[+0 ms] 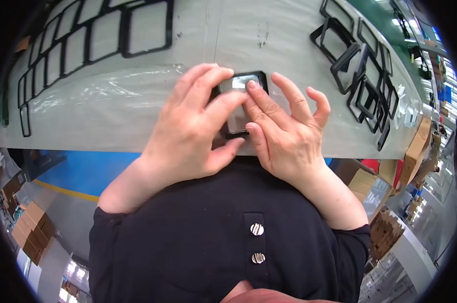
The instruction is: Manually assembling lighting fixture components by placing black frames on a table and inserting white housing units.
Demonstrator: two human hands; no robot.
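Hands: left hand (190, 129) and right hand (284, 134) are pressed, fingers spread, onto a small square black plastic frame with a clear glossy insert (241, 103).
Frame: held on the grey worktable (137, 121) near its front edge, largely hidden beneath fingers.
Surroundings: empty black square frames (362, 76) are stacked right, partly cut off.

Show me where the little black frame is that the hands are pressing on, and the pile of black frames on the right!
small black frame (248, 79): head view, on its shiny clear panel near the top edge.
pile of black frames (365, 86): head view, on a frame's rim mid-pile.
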